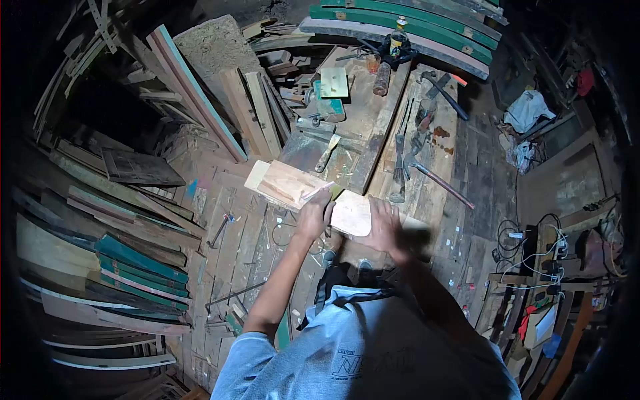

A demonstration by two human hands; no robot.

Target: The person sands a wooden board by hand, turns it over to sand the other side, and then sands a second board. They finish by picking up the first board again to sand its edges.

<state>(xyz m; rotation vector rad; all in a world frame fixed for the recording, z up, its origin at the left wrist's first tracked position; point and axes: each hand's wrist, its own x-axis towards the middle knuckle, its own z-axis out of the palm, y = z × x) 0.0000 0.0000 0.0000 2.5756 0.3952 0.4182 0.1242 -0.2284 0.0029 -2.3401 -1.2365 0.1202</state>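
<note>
My right hand point(385, 227) grips the right end of a pale wooden board point(351, 213) with a rounded corner, held at the near edge of the workbench. Close beside the board's left side is my left hand point(315, 215), its fingers bent and closed. A small yellowish-green edge point(336, 192) shows by those fingertips; what they hold is too small to tell. Just left of that hand, a light wooden block point(287, 183) lies at the bench corner. A flat tool with a pale blade point(327, 153) rests on the bench beyond my hands.
A hammer with a long handle point(440, 185) and a second hammer point(445, 97) lie on the bench's right part. Jars and a bottle point(381, 79) stand farther back. Planks point(257, 113) lean at the left. Cables point(533, 250) hang at the right.
</note>
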